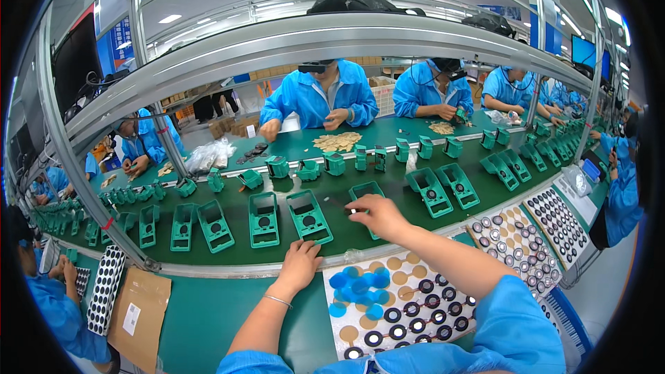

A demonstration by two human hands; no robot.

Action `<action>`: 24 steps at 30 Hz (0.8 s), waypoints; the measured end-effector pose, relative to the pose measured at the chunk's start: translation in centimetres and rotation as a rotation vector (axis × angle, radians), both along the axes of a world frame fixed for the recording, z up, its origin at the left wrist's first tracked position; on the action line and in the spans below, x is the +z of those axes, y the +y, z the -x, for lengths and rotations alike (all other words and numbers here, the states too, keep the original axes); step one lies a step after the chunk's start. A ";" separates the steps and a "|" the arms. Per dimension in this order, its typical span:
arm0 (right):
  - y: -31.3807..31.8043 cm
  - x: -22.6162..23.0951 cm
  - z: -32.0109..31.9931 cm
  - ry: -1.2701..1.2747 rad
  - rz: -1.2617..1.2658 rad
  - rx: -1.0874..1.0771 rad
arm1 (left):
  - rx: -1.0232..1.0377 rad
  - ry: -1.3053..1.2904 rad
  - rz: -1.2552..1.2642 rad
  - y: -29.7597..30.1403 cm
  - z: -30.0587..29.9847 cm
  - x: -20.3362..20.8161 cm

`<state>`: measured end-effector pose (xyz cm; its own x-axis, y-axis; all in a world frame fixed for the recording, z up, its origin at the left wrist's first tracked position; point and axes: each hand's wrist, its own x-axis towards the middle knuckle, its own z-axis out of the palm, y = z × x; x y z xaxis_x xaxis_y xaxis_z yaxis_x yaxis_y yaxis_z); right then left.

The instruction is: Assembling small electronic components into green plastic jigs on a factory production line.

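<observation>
My right hand [379, 216] reaches across the belt with thumb and fingers pinched on a small dark part [353, 211], partly hidden by the fingertips. The hand is over a green plastic housing [366, 190], covering much of its lower half. My left hand [300, 262] holds nothing; its fingers lie spread by the lower end of another green housing [309, 217], which has a round dark piece in its middle. Below my right forearm, a white sheet [339, 291] carries black rings with pale centres [393, 315], tan discs [400, 278] and loose blue translucent discs [360, 284].
A green conveyor belt [381, 235] crosses in front, with rows of housings. Co-workers in blue [320, 97] sit opposite beside tan pieces [337, 141]. A metal frame beam [332, 34] spans overhead. Cardboard [138, 315] lies left; more part trays [516, 246] are right.
</observation>
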<state>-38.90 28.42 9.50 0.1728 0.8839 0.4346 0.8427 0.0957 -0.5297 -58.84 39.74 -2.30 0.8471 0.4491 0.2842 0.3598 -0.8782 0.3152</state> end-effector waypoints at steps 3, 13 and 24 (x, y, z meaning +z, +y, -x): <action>5.6 -3.0 1.3 -0.260 -0.007 0.098 | 0.031 -0.052 -0.084 0.0 0.4 -1.0; 11.8 -8.9 0.9 -0.550 0.079 0.139 | -0.002 -0.022 -0.152 0.1 0.1 -1.5; 11.6 -10.0 0.7 -0.644 -0.024 0.166 | -0.012 -0.015 -0.116 0.1 0.1 -1.8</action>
<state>-39.63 40.07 -0.47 -0.2652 0.8654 0.4252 0.9633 0.2565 0.0789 -58.93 39.81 -4.12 0.8475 0.4021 0.3466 0.3450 -0.9134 0.2160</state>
